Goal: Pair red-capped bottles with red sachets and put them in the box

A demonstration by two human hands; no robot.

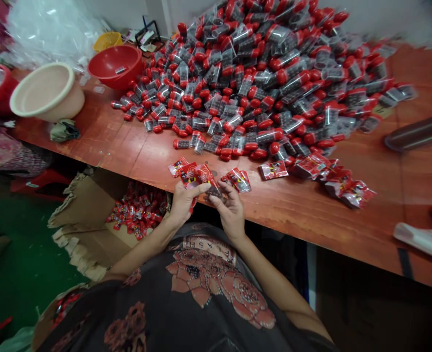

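Observation:
My left hand [184,200] is closed on a red printed plastic packet [194,175] at the near edge of the red wooden table [128,151]. My right hand [230,205] pinches a small clear, dark-filled tube [213,189] against that packet. More red packets [240,179] lie on the table just beyond my hands. A big heap of red-capped clear tubes [260,78] covers the middle and back of the table.
A cardboard box [91,215] of filled red packets stands on the floor at my left. A cream bowl [47,90] and a red bowl [116,66] sit at the table's left. Further packets [333,178] lie to the right, with a dark roll [417,132] beyond.

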